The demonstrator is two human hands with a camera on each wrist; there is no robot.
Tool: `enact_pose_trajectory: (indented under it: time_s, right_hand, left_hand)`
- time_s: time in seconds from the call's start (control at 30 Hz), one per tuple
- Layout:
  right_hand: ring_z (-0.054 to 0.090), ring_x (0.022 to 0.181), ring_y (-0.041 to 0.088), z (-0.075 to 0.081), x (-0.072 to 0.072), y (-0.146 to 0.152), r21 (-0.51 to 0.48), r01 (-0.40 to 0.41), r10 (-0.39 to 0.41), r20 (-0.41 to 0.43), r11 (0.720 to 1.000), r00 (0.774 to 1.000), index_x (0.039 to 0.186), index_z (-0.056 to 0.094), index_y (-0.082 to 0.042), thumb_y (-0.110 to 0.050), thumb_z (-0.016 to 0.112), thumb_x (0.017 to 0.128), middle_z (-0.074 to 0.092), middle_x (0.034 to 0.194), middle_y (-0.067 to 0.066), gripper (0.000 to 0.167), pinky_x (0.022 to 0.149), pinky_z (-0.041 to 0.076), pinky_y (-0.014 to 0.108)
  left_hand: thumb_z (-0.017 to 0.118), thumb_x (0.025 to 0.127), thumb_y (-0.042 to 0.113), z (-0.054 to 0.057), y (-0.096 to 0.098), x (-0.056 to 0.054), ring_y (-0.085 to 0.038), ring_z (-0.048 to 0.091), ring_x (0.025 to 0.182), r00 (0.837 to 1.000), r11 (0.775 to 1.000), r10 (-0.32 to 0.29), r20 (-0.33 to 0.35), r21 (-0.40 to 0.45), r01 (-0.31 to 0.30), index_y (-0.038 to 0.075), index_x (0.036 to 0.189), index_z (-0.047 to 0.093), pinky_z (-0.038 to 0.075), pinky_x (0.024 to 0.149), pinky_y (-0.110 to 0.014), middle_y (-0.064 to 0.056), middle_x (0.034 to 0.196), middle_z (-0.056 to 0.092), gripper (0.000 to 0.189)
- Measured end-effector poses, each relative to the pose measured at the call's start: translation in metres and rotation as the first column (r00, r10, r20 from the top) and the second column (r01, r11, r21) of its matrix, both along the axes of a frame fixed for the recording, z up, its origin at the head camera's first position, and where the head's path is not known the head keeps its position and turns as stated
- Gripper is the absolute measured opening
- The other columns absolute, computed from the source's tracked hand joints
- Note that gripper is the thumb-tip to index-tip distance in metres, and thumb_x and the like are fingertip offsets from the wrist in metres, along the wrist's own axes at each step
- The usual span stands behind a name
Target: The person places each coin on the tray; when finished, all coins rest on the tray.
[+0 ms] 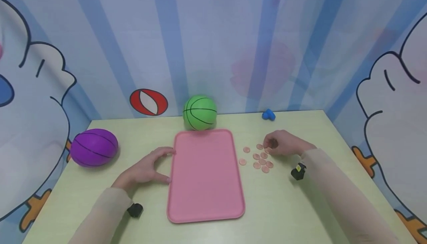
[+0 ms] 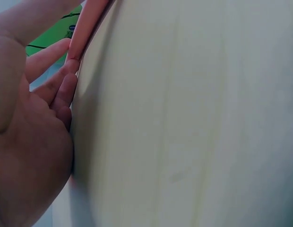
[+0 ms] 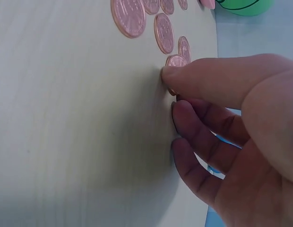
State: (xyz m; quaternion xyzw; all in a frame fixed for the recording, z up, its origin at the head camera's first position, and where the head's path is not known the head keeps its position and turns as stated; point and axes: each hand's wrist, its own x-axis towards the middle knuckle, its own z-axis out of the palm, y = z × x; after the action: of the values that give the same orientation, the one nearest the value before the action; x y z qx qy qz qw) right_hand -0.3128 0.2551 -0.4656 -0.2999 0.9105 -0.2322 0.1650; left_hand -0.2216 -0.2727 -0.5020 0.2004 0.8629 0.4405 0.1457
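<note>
A pink tray (image 1: pixel 207 177) lies flat on the table. My left hand (image 1: pixel 145 169) is at its left side, thumb and fingers spread, fingertips against the rim. In the left wrist view the fingertips touch the tray's edge (image 2: pixel 86 30). Several copper-coloured coins (image 1: pixel 256 156) lie flat to the right of the tray. At the far right of this group, my right hand (image 1: pixel 287 143) pinches one coin (image 3: pixel 176 60) at the tabletop. The thumb covers part of that coin in the right wrist view, and the index fingertip is hidden behind it.
A green ball (image 1: pixel 200 112) touches the tray's far end. On the left stands a purple ball (image 1: pixel 94 147). Small blue objects (image 1: pixel 268 115) lie near the table's back edge. A printed curtain (image 1: pixel 213 43) hangs behind the table (image 1: pixel 143 229).
</note>
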Motion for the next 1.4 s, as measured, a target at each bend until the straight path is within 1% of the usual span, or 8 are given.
enact_pose_trajectory:
  time_s: [0.23,0.37,0.57,0.7,0.83,0.93,1.13,1.4]
  right_hand:
    - [0.059,0.087,0.015,0.0033,0.0028,-0.0024,-0.025,0.021,-0.021,0.0,0.999,1.0,0.097,0.074,-0.016,-0.004,0.075,0.093,0.068,0.089,-0.003,0.012,0.085,0.053,0.035]
    - [0.059,0.086,0.016,0.0028,0.0031,-0.0027,-0.049,0.023,-0.022,0.005,0.999,1.0,0.095,0.074,-0.015,-0.005,0.076,0.093,0.068,0.087,-0.003,0.011,0.084,0.053,0.035]
    - [0.064,0.092,0.018,0.0013,0.0027,-0.0015,-0.068,0.053,-0.05,0.048,0.996,0.998,0.096,0.074,-0.014,-0.005,0.076,0.095,0.069,0.09,-0.002,0.009,0.09,0.057,0.04]
    - [0.067,0.097,0.02,0.0014,0.0037,-0.0008,-0.069,0.069,-0.064,0.072,0.995,0.995,0.1,0.077,-0.016,-0.004,0.075,0.095,0.073,0.098,-0.002,0.013,0.093,0.058,0.042]
    - [0.07,0.102,0.021,0.0017,0.0041,0.0009,-0.07,0.061,-0.057,0.057,0.996,0.997,0.109,0.081,-0.014,-0.004,0.075,0.095,0.076,0.107,0.0,0.018,0.095,0.06,0.045]
    - [0.071,0.103,0.022,0.0024,0.0043,0.0025,-0.082,0.051,-0.047,0.048,0.995,0.998,0.113,0.082,-0.012,-0.004,0.076,0.094,0.077,0.109,0.002,0.022,0.095,0.061,0.046]
    - [0.07,0.099,0.02,0.0048,0.0053,0.0035,-0.079,0.044,-0.041,0.043,0.996,0.998,0.115,0.082,-0.01,-0.002,0.078,0.091,0.077,0.108,0.002,0.025,0.09,0.061,0.042]
    - [0.068,0.095,0.018,0.0033,0.0041,0.0039,-0.077,0.051,-0.048,0.044,0.996,0.998,0.116,0.081,-0.008,-0.003,0.08,0.09,0.076,0.106,0.002,0.027,0.086,0.06,0.037]
  left_hand:
    - [0.096,0.074,0.028,-0.0007,-0.0006,-0.0014,-0.04,0.031,0.152,1.0,1.0,0.003,-0.008,0.019,-0.003,0.023,0.156,0.048,0.014,0.124,-0.073,-0.007,0.166,0.038,0.096]
    - [0.096,0.074,0.029,-0.0022,-0.0009,-0.0018,-0.04,0.032,0.152,1.0,1.0,0.004,-0.013,0.014,-0.004,0.023,0.156,0.048,0.014,0.124,-0.073,-0.007,0.166,0.038,0.096]
    - [0.097,0.073,0.028,-0.0031,-0.0015,-0.0013,-0.041,0.032,0.152,1.0,1.0,-0.001,-0.018,0.019,0.001,0.02,0.156,0.047,0.015,0.124,-0.072,-0.008,0.165,0.038,0.097]
    - [0.096,0.074,0.028,-0.0025,-0.0017,0.0,-0.041,0.031,0.152,1.0,1.0,0.0,-0.009,0.019,0.0,0.019,0.157,0.046,0.014,0.124,-0.073,-0.009,0.166,0.038,0.097]
    - [0.096,0.074,0.029,-0.0016,-0.0017,0.0003,-0.041,0.03,0.152,1.0,1.0,-0.001,-0.008,0.022,0.001,0.02,0.157,0.046,0.013,0.123,-0.073,-0.009,0.166,0.037,0.098]
    - [0.096,0.074,0.029,-0.0017,-0.0015,-0.0004,-0.041,0.03,0.152,1.0,1.0,-0.004,-0.006,0.026,0.004,0.02,0.157,0.047,0.014,0.124,-0.073,-0.009,0.167,0.037,0.097]
    - [0.096,0.074,0.029,-0.0017,-0.0018,-0.0004,-0.041,0.03,0.152,1.0,1.0,-0.001,0.002,0.023,0.001,0.02,0.157,0.047,0.014,0.123,-0.074,-0.009,0.167,0.036,0.097]
    - [0.096,0.073,0.029,-0.0038,-0.0022,-0.0012,-0.042,0.032,0.151,1.0,1.0,-0.006,-0.018,0.031,0.007,0.019,0.157,0.046,0.014,0.124,-0.072,-0.009,0.167,0.036,0.099]
